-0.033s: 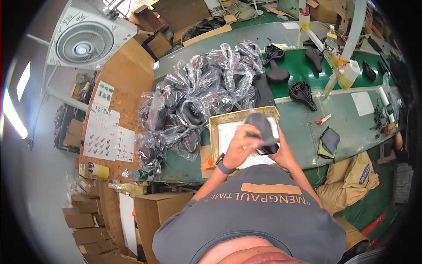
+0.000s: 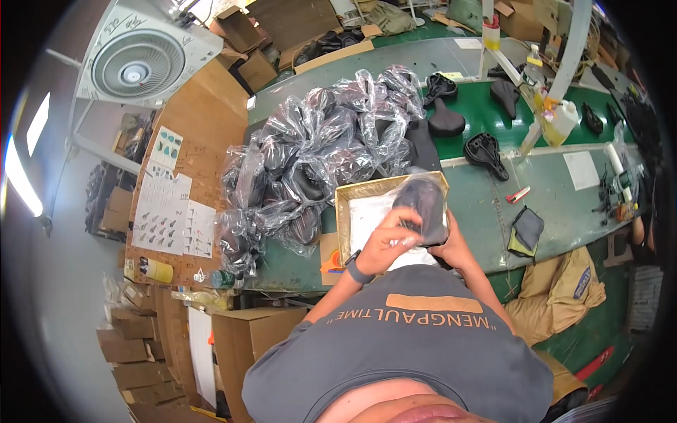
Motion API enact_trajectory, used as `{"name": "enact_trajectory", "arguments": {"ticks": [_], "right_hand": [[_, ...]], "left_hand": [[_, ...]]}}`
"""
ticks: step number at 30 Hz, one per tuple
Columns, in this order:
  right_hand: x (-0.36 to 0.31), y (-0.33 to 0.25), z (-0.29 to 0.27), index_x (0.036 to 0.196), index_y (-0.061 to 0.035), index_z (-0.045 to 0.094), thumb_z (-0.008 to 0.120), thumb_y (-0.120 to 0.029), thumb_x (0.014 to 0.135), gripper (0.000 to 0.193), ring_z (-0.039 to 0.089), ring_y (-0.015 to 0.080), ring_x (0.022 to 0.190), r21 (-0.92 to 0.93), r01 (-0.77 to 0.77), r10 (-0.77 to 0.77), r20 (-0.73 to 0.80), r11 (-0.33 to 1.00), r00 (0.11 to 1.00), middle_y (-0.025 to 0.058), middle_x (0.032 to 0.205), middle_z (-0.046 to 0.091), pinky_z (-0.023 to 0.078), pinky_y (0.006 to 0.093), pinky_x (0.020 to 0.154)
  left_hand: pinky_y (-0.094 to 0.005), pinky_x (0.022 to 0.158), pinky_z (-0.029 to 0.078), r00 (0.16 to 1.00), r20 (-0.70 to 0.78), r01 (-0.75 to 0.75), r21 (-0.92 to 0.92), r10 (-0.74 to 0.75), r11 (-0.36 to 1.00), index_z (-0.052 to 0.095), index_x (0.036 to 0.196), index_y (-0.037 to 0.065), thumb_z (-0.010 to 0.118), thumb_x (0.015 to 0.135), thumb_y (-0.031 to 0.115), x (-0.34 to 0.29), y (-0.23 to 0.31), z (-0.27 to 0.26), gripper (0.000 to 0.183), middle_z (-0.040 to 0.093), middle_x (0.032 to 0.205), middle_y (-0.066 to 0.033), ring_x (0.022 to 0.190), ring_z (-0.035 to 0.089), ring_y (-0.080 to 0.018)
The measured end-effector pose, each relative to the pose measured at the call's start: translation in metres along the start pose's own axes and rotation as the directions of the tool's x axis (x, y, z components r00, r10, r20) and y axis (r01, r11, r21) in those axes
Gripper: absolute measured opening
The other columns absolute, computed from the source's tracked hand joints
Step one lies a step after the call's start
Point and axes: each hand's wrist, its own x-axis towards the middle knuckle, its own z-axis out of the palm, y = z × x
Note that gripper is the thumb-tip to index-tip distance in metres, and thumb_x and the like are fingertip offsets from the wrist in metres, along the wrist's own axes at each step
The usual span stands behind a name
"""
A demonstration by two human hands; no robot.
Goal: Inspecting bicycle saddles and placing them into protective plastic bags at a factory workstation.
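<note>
A dark bicycle saddle (image 2: 427, 206) is held over the tray in front of me, with a thin sheen of clear plastic film around its far end. My right hand (image 2: 451, 245) grips its right and near side, the fingers partly hidden beneath it. At its left edge is my left hand (image 2: 388, 243), wearing a dark wristband; its fingers are bent and smeared by motion, so their grip is unclear. Under the saddle stands a shallow yellowish tray (image 2: 343, 224) holding white sheets (image 2: 363, 215), which look like plastic bags.
Left and beyond, a heap of plastic-wrapped saddles (image 2: 321, 137) covers the bench. Bare saddles (image 2: 446, 118) lie farther right. A red cutter (image 2: 518, 194) and a dark pouch (image 2: 526, 231) rest to the right. A metal post (image 2: 564, 63) rises at the back right, and a fan (image 2: 137, 65) stands far left.
The saddle has turned slightly and come a little nearer to me, and its dark underside part near my right hand no longer shows. My left hand has shifted slightly along its left edge.
</note>
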Motion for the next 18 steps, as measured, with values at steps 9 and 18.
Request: {"name": "enact_trajectory", "arguments": {"ticks": [9, 18], "right_hand": [[0.003, -0.057, 0.013, 0.163, -0.0081, 0.040, 0.075, -0.001, 0.091, 0.080, 0.050, 0.0286, 0.145, 0.256, 0.053, -0.193, 0.562, 0.965, 0.804, 0.0177, 0.170, 0.031, 0.048, 0.0424, 0.114], [0.015, -0.071, -0.004, 0.157, -0.0045, 0.049, 0.071, -0.005, 0.097, 0.064, 0.065, 0.0244, 0.123, 0.140, -0.024, -0.035, 0.407, 0.990, 0.913, 0.0156, 0.146, 0.063, 0.054, 0.0380, 0.103]], "left_hand": [[-0.0415, 0.114, 0.045, 0.754, -0.262, 0.363, -0.596, -0.602, 0.716, 0.050, 0.151, -0.002, 0.072, 0.100, 0.019, -0.066, -0.071, 0.004, 0.059, 0.068, 0.133, -0.0143, 0.125, 0.062, -0.0264], [-0.0345, 0.082, 0.065, 0.549, -0.594, -0.402, -0.805, -0.588, 0.438, 0.063, 0.117, 0.000, 0.069, 0.104, 0.023, -0.076, -0.130, -0.323, 0.028, 0.070, 0.107, -0.0141, 0.095, 0.070, -0.0280]]}}
